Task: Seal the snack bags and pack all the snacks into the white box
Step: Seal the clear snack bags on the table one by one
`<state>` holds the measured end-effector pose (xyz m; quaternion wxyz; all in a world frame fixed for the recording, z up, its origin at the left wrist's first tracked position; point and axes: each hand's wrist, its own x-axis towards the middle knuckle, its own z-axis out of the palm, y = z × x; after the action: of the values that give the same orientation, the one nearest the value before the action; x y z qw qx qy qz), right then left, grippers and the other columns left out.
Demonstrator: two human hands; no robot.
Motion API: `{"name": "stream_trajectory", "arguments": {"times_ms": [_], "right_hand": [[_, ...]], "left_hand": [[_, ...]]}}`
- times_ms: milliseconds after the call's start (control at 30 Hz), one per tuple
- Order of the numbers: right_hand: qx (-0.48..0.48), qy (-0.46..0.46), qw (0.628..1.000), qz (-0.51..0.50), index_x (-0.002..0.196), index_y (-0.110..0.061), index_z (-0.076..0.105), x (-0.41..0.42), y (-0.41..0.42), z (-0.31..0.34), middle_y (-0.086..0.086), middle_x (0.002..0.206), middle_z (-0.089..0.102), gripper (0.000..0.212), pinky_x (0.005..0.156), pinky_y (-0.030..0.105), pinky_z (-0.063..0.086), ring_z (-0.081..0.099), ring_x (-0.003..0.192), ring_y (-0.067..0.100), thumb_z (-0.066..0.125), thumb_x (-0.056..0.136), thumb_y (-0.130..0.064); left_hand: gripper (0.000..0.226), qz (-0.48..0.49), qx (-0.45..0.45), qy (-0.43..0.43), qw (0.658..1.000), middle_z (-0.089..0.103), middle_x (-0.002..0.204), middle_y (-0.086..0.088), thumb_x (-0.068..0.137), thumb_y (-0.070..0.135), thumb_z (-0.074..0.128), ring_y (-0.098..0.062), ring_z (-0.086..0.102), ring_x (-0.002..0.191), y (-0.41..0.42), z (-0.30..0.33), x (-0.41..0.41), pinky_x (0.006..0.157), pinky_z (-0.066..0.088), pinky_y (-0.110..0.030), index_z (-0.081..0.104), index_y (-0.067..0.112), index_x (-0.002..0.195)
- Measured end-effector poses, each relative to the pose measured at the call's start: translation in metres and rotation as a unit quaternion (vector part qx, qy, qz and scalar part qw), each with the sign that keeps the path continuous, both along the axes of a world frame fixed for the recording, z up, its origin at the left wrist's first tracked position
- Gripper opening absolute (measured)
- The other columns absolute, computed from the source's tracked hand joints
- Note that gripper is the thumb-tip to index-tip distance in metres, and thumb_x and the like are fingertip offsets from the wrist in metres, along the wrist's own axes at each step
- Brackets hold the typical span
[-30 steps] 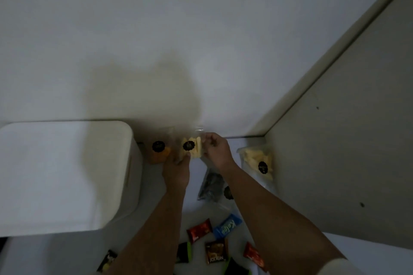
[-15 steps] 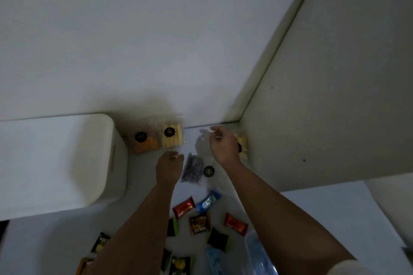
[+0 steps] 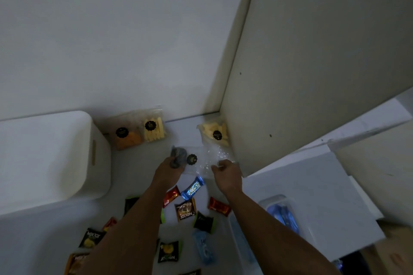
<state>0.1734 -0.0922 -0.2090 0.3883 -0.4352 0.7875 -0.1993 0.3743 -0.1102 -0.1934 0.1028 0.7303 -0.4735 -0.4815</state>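
Observation:
A clear snack bag (image 3: 196, 159) with dark pieces and a black sticker lies on the table between my hands. My left hand (image 3: 167, 171) grips its left end, where the dark pieces bunch up. My right hand (image 3: 226, 174) pinches its crinkled right end. Two bags lean on the back wall: one with orange snacks (image 3: 126, 138), one with pale yellow sticks (image 3: 154, 129). Another yellow-stick bag (image 3: 214, 133) sits in the corner. The white box (image 3: 44, 158) stands at the left with its lid on.
Several small wrapped snacks (image 3: 186, 209) in red, blue, brown, black and green lie scattered on the table near me. A clear container (image 3: 279, 212) with blue packets sits at the right. A beige panel (image 3: 312, 73) walls off the right side.
Both hands left the yellow-stick bag at the back wall and came back to the dark-snack bag. They now hold its two ends. The view has shifted right and down.

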Motion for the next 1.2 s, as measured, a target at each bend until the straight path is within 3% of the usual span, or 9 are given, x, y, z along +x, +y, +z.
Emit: {"name": "stream_trajectory", "arguments": {"times_ms": [133, 333, 467, 600, 767, 867, 967, 1067, 1200], "right_hand": [[-0.023, -0.084, 0.996, -0.012, 0.078, -0.009, 0.067, 0.008, 0.000, -0.004, 0.002, 0.074, 0.068, 0.022, 0.081, 0.036, 0.055, 0.063, 0.073, 0.013, 0.072, 0.086, -0.029], [-0.092, -0.171, 0.981, 0.022, 0.066, -0.009, 0.050, 0.030, -0.002, 0.014, 0.014, 0.072, 0.059, 0.031, 0.078, 0.038, 0.056, 0.056, 0.069, 0.013, 0.073, 0.081, -0.023], [-0.133, -0.173, 0.973, 0.070, 0.068, -0.006, 0.053, 0.057, 0.001, 0.034, 0.007, 0.066, 0.056, 0.027, 0.072, 0.037, 0.056, 0.055, 0.066, 0.009, 0.070, 0.085, -0.018], [-0.149, -0.159, 0.970, 0.109, 0.076, -0.012, 0.066, 0.092, 0.016, 0.063, 0.005, 0.072, 0.067, 0.020, 0.066, 0.033, 0.054, 0.062, 0.065, 0.008, 0.066, 0.090, -0.026], [-0.190, -0.123, 0.962, 0.154, 0.078, -0.022, 0.068, 0.130, 0.043, 0.089, -0.004, 0.075, 0.068, 0.017, 0.063, 0.030, 0.053, 0.065, 0.071, 0.008, 0.063, 0.089, -0.034], [-0.211, -0.101, 0.956, 0.176, 0.080, -0.025, 0.067, 0.145, 0.067, 0.108, -0.007, 0.075, 0.068, 0.014, 0.062, 0.021, 0.048, 0.062, 0.070, 0.004, 0.065, 0.091, -0.033], [-0.215, -0.089, 0.953, 0.192, 0.083, -0.026, 0.068, 0.158, 0.090, 0.119, -0.008, 0.077, 0.069, 0.018, 0.066, 0.025, 0.053, 0.064, 0.071, 0.003, 0.065, 0.091, -0.042], [-0.223, -0.096, 0.952, 0.185, 0.090, -0.027, 0.070, 0.167, 0.111, 0.130, -0.009, 0.084, 0.071, 0.011, 0.072, 0.028, 0.058, 0.067, 0.076, 0.003, 0.068, 0.088, -0.038], [-0.226, -0.163, 0.940, 0.195, 0.095, -0.024, 0.074, 0.180, 0.138, 0.151, -0.003, 0.089, 0.073, 0.027, 0.076, 0.033, 0.062, 0.071, 0.083, 0.010, 0.069, 0.082, -0.047]], "left_hand": [[0.024, -0.005, 0.002, 0.006, 1.000, 0.066, 0.085, -0.005, 0.091, 0.039, 0.062, -0.025, 0.063, 0.082, 0.004, 0.001, 0.001, 0.077, 0.049, -0.036, 0.063, 0.015, 0.091], [0.014, 0.048, -0.062, -0.003, 0.997, 0.058, 0.082, -0.002, 0.092, 0.025, 0.065, -0.019, 0.055, 0.075, 0.019, 0.032, -0.001, 0.069, 0.042, -0.030, 0.058, 0.014, 0.088], [0.039, 0.081, -0.080, 0.061, 0.992, 0.062, 0.072, -0.009, 0.091, 0.042, 0.065, -0.024, 0.061, 0.072, 0.022, 0.054, 0.012, 0.068, 0.048, -0.037, 0.060, 0.011, 0.069], [0.049, 0.139, -0.062, 0.137, 0.979, 0.075, 0.086, -0.014, 0.080, 0.056, 0.073, -0.027, 0.074, 0.084, 0.029, 0.081, 0.035, 0.080, 0.061, -0.045, 0.072, 0.007, 0.078], [0.029, 0.184, -0.058, 0.197, 0.961, 0.072, 0.103, -0.024, 0.093, 0.029, 0.068, -0.033, 0.073, 0.093, 0.051, 0.102, 0.069, 0.071, 0.060, -0.040, 0.069, 0.001, 0.088], [0.030, 0.186, -0.061, 0.223, 0.955, 0.073, 0.098, -0.023, 0.091, 0.035, 0.069, -0.033, 0.073, 0.092, 0.074, 0.117, 0.086, 0.074, 0.061, -0.042, 0.069, 0.006, 0.083], [0.029, 0.159, -0.070, 0.235, 0.956, 0.074, 0.094, -0.022, 0.092, 0.036, 0.067, -0.030, 0.072, 0.084, 0.099, 0.130, 0.100, 0.083, 0.060, -0.048, 0.069, 0.009, 0.082], [0.021, 0.140, -0.078, 0.248, 0.955, 0.072, 0.096, -0.024, 0.098, 0.022, 0.056, -0.029, 0.070, 0.082, 0.120, 0.141, 0.114, 0.079, 0.060, -0.044, 0.066, 0.008, 0.087], [0.019, 0.117, -0.071, 0.283, 0.949, 0.068, 0.088, -0.021, 0.097, 0.013, 0.050, -0.030, 0.069, 0.080, 0.149, 0.157, 0.133, 0.083, 0.060, -0.050, 0.062, 0.008, 0.083]]}}
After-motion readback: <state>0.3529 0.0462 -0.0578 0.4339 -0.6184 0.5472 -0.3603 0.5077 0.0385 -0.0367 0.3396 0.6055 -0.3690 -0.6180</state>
